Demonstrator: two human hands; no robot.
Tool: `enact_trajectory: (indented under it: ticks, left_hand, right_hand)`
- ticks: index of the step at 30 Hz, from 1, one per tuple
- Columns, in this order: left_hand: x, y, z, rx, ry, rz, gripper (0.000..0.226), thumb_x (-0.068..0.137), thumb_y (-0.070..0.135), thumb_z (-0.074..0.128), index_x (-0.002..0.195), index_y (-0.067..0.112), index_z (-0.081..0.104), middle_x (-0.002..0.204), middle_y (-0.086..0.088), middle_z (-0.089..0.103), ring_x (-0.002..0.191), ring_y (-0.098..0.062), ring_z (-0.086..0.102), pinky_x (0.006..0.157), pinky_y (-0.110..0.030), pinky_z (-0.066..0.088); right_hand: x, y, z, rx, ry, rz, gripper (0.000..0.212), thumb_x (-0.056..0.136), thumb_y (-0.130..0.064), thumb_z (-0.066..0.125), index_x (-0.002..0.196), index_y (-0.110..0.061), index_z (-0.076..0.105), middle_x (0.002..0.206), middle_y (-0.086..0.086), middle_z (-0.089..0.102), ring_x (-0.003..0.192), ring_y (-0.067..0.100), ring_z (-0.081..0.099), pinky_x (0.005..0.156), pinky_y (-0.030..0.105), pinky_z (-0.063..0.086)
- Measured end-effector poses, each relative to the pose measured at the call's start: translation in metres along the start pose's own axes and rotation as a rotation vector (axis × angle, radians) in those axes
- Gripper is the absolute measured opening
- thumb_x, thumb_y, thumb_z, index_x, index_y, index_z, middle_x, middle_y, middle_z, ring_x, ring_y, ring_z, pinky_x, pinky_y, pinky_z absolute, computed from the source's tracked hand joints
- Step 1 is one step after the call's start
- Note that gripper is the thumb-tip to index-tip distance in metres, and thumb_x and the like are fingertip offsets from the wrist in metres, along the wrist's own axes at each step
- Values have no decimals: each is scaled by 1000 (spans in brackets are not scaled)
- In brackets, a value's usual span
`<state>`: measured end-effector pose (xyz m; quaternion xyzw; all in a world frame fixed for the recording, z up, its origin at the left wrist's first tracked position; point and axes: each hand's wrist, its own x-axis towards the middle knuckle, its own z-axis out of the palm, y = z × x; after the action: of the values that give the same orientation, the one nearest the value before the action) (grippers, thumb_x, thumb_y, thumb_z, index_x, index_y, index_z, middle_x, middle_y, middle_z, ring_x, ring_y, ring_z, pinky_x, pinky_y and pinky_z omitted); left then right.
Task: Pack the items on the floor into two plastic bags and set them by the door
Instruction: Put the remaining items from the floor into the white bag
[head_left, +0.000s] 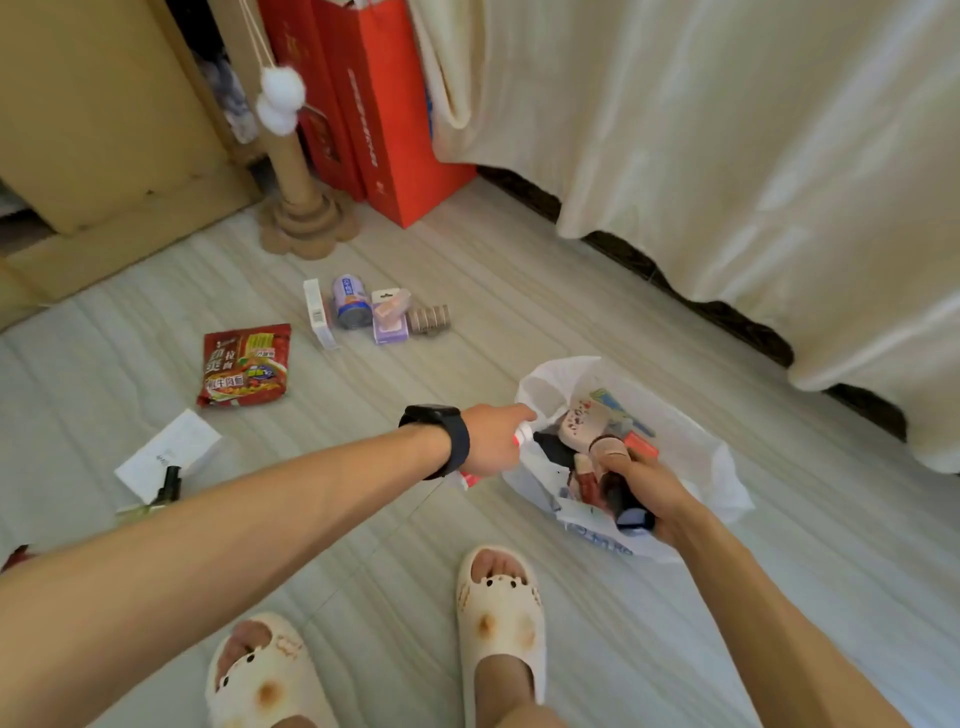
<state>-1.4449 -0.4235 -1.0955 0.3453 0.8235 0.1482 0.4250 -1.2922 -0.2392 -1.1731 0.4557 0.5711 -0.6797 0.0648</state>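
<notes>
A white plastic bag (696, 457) lies open on the floor, holding several items. My left hand (493, 441) grips a red-and-white tube at the bag's left rim, one finger stretched toward the opening. My right hand (649, 493) holds a dark bottle (621, 493) over the bag's near side. Farther out on the floor lie a red noodle packet (244, 366), a white box (318, 312), a blue can (352, 301), a purple carded item (389, 317) and a brown tape roll (428, 319). A white flat box (169, 452) and a small dark bottle (169, 486) lie at the left.
Red gift bags (384, 104) and a cardboard scratching post (301, 208) with white pompoms stand at the back. A cream cloth (753, 156) hangs down to the floor on the right. Wooden furniture (93, 130) fills the back left. My slippered feet (498, 618) stand near the bag.
</notes>
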Motion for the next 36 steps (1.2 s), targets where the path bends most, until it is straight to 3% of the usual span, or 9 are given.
enact_trajectory:
  ticks: [3,6,9,15,18,21,25,32,36]
  left_hand:
    - [26,12,20,-165,5,-10,39,96,16,40,134,23,44,112,-15,62,86,-34,66,68,-36,52]
    - [51,12,42,-330,74,-36,20,92,18,47,111,24,49,107,-9,61,91,-29,60,72,-34,48]
    - [72,12,58,-532,163,-122,24,90,22,58,113,24,50,106,-5,59,96,-27,59,78,-35,50]
    - [99,38,77,-674,250,-103,15,91,31,56,105,25,53,91,1,61,86,-23,60,66,-30,45]
    - [103,53,80,-492,185,5,25,97,35,43,114,20,53,102,-6,64,97,-31,60,72,-33,44]
    - [108,49,78,123,357,201,38,99,35,34,131,19,48,115,-8,63,110,-30,53,77,-37,43]
    - [129,25,65,778,311,250,48,100,41,31,143,20,39,149,-4,40,143,-23,22,112,-51,19]
    - [152,-1,39,705,337,186,60,98,40,36,153,25,17,161,-7,12,147,-25,11,116,-54,12]
    - [172,10,34,900,189,279,58,101,46,26,155,29,11,164,0,3,150,-20,-2,118,-54,-1]
  right_hand:
    - [29,-3,8,-41,98,-84,28,87,-22,72,113,-14,67,91,10,74,73,26,70,63,37,59]
    - [44,0,20,2,249,-124,31,85,-9,70,115,-11,62,76,-2,71,61,16,67,49,24,55]
    - [37,11,25,-48,345,-170,33,91,-6,61,124,-8,61,98,2,67,80,19,70,75,36,61]
    - [-17,25,15,203,-82,-56,36,98,-48,51,121,-22,64,108,7,74,94,28,73,73,33,58]
    - [-17,20,5,238,55,-74,27,101,-32,52,112,-13,67,100,12,74,79,25,72,62,28,57]
    - [-1,15,-8,46,276,-119,32,103,-31,45,116,-8,63,99,12,72,72,21,66,54,25,54]
    - [25,6,-18,-663,304,-185,42,101,-42,45,139,-24,51,133,1,60,111,25,62,90,33,48]
    - [18,18,-34,-1056,612,-245,41,94,-37,53,131,-21,58,136,9,54,121,31,47,96,39,41]
    - [10,32,-42,-1080,570,-97,60,92,-51,55,139,-16,45,140,11,49,124,32,43,97,40,42]
